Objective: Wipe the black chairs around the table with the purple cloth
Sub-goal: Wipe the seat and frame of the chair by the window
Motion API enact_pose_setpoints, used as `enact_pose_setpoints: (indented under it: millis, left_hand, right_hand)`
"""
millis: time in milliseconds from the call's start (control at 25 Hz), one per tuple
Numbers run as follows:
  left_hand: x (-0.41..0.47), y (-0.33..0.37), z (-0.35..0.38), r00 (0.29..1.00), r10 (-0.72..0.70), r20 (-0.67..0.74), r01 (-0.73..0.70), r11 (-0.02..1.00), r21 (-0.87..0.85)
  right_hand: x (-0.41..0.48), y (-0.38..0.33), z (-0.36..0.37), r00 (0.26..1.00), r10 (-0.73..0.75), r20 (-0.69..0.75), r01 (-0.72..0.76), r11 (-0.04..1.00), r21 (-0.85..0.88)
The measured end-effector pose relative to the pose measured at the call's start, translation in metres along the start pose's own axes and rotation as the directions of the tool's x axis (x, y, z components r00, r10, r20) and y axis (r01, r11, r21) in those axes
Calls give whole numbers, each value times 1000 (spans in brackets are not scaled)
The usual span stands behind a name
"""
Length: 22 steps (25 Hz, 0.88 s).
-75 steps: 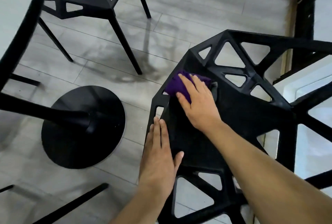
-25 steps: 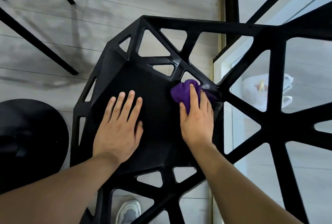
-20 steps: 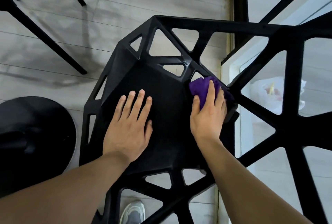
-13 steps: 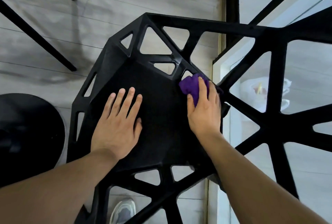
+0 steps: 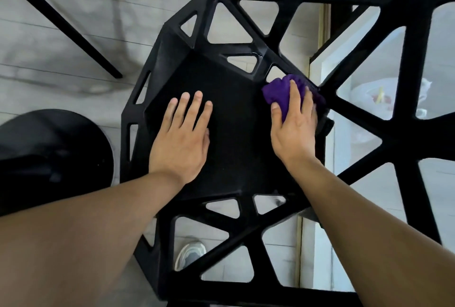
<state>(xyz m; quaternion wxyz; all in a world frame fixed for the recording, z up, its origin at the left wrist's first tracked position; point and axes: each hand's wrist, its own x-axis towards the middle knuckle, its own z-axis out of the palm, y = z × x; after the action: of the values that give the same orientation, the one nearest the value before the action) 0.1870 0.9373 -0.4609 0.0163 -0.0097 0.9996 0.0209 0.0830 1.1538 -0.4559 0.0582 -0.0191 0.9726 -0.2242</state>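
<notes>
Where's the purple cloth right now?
Head view, right of centre: the purple cloth lies under the right hand on the black chair, at its seat's right edge.

Soft, bright daylight filled the scene, strongest at the right, where the pale panels beyond the chair back looked washed out. The grey floor (image 5: 61, 43) carried smeared, diffuse shadows of chair legs. The black chair (image 5: 234, 134) seat read as almost featureless dark, with a small glint on one upper strut. The left hand (image 5: 179, 144) and right hand (image 5: 294, 132) were evenly lit and fairly sharp. The round black base (image 5: 51, 156) at the left edge was blurred, and wide-angle distortion stretched both forearms along the bottom.
</notes>
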Motion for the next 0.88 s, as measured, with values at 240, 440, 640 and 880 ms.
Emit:
enact_pose_setpoints:
  millis: [240, 440, 640, 880]
  left_hand:
    - [1, -8, -4, 1000, 4, -16, -8, 974, -225]
    - [-71, -41, -33, 901, -434, 23, 399, 805, -440]
    - [-162, -56, -41, 788, -559, 257, 572, 511, -641]
    - [-168, -46, -47, 754, -584, 300, 617, 474, -628]
  right_hand:
    - [-97, -49, 34, 986, -96, 137, 82, 991, 106]
    - [-95, -58, 33, 987, -10, 161, -7, 994, 109]
    - [-146, -108, 50, 976, -53, 210, 6, 976, 217]
    - [-184, -140, 60, 845, -458, 276, 424, 888, 177]
